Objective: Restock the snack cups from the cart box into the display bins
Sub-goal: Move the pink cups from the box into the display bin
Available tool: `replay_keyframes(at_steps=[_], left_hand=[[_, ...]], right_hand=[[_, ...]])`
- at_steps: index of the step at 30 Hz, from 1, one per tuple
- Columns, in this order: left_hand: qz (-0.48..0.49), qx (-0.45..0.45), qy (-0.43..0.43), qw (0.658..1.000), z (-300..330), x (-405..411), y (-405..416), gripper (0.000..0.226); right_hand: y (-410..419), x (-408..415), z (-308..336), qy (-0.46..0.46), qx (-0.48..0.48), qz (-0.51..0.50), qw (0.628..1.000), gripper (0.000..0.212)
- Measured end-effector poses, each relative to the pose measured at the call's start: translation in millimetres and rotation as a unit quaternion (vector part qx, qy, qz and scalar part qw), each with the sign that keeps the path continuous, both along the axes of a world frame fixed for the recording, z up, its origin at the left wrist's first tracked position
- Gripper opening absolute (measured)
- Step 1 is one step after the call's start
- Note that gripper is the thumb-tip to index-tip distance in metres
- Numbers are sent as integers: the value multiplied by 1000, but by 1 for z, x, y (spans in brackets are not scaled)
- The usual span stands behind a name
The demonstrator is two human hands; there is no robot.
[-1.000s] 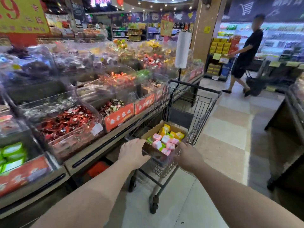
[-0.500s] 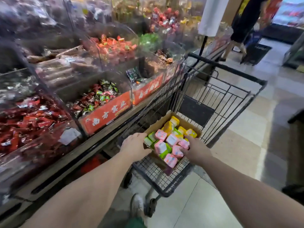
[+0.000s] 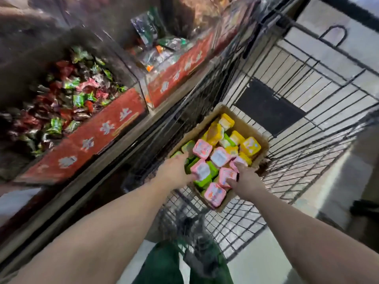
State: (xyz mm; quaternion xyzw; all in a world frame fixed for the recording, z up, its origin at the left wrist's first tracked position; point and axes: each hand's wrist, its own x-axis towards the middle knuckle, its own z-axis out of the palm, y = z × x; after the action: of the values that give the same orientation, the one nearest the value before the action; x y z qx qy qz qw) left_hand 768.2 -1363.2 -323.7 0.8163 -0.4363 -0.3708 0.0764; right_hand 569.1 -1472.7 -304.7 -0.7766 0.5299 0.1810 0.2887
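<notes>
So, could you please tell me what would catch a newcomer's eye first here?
The cardboard box in the wire cart, packed with pink, yellow and green snack cups, with the left hand and right hand reaching in. To its left, a display bin of shiny wrapped candies behind a red label.

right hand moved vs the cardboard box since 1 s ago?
Yes. The right hand went from the box's near outer edge in over the cardboard box rim, and its fingers now touch the pink snack cups.

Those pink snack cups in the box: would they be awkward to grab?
Probably not: each pink snack cup looks small, squarish and stiff, so unlikely to roll. They lie jumbled in the cardboard box, so neighbours may shift.
</notes>
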Motion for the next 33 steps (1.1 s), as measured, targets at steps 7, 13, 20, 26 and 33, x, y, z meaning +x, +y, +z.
replay_keyframes(at_steps=[7,13,20,26,33], left_hand=[[31,65,6,997,-78,-3,-42,64],[42,120,-30,991,-133,-16,-71,71],[53,164,-26,985,-149,-25,-82,64],[20,155,-71,985,-143,-37,-71,57],[75,102,-46,991,-140,-47,-65,52]], right_hand=[[-71,18,-89,8,38,16,999,64],[-105,31,-150,28,8,40,999,74],[-107,31,-176,60,-25,98,993,60],[-100,34,-159,40,-27,81,996,49],[-94,28,-143,0,-17,92,996,54]])
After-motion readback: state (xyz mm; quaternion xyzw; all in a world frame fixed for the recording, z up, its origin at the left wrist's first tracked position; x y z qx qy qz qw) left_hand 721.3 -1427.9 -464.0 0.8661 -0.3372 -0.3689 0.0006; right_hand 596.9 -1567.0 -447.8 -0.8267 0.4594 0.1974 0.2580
